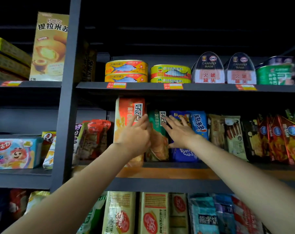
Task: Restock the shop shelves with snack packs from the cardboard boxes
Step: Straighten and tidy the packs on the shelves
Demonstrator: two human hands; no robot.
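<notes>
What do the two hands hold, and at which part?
Nothing is gripped. The left hand touches the orange pack; the right hand rests on the blue pack, fingers straight.

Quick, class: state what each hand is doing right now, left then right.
Left hand: open, straight fingers pressing on the orange pack.
Right hand: open, fingers spread across the green pack and blue pack.

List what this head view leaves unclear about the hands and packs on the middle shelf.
- Green pack: lower part hidden behind both hands.
- Left hand: its grip on the orange pack is unclear; fingers blurred.
- Blue pack: partly covered by the right hand.
- Cardboard boxes: out of frame.
</notes>
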